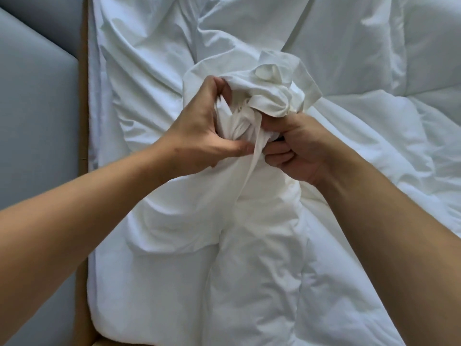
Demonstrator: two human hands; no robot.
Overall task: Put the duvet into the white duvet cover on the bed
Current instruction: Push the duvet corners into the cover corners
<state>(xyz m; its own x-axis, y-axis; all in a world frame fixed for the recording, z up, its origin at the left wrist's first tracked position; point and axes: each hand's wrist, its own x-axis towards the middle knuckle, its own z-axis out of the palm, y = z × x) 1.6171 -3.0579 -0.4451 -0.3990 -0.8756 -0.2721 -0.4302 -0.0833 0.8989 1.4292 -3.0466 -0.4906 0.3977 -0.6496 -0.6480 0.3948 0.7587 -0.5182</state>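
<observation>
Gripping 1 bunched corner of the white cover [264, 96] from both sides, left hand [199, 131] and right hand [296, 151] curl tightly round it above the rumpled duvet [349, 121] on the bed [84, 121].

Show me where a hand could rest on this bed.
Flatter white bedding lies free top right, beyond the bunched white cloth, and bottom left beside the tan frame strip. The middle is crowded: left hand and right hand both grip the bunch.
</observation>
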